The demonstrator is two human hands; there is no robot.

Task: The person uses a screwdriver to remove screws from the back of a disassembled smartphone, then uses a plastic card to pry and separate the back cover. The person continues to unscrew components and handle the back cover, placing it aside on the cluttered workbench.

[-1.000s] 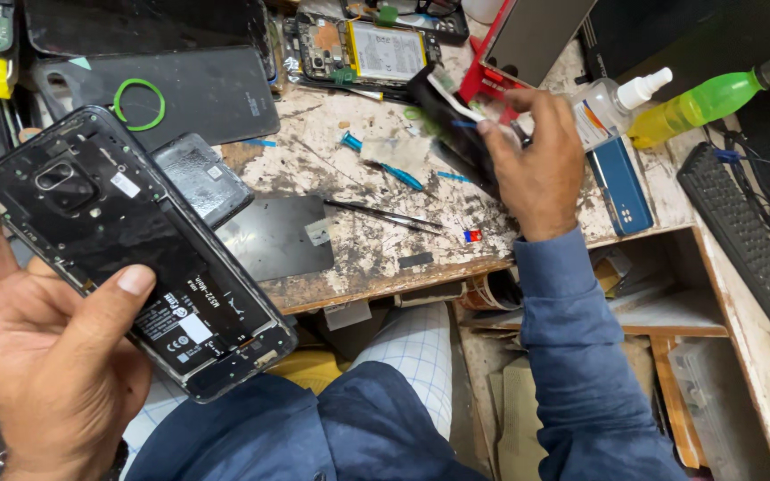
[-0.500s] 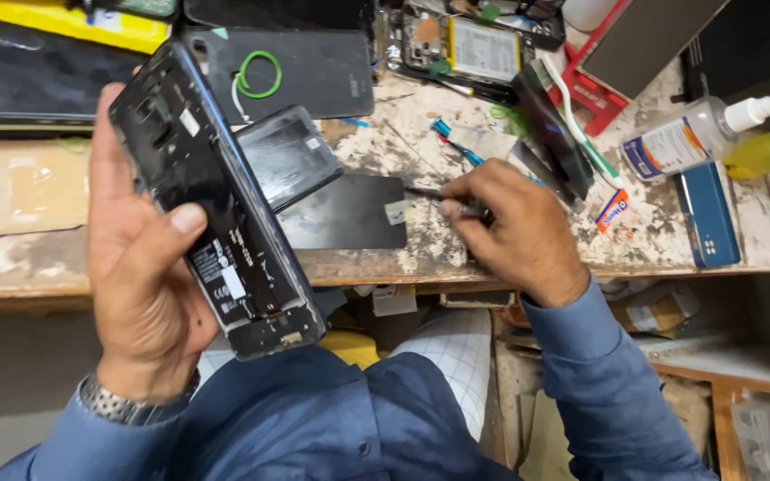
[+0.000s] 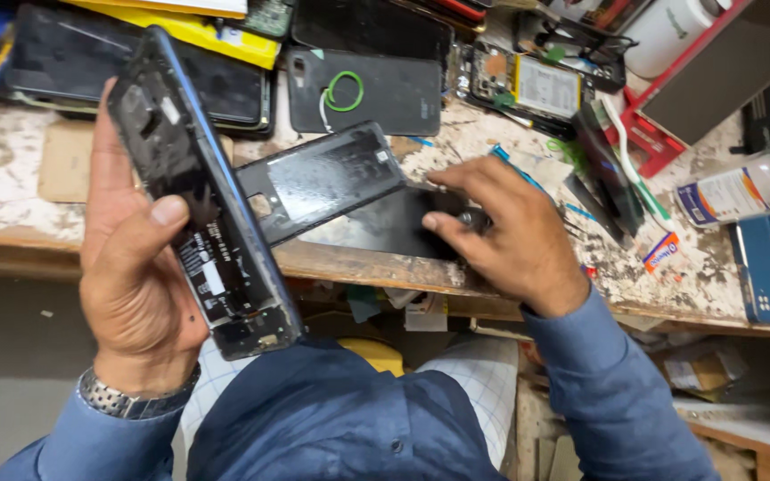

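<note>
Two bare hands worked at the bench edge. Nearest, the left hand gripped an opened phone, thumb pressed on its exposed inside, tilted above the lap. Beyond it, the right hand rested on a dark flat panel on the table, fingers pinched narrowly around a small dark tool. A black back cover lay just beside. Farther off sat a grey case with a green ring.
</note>
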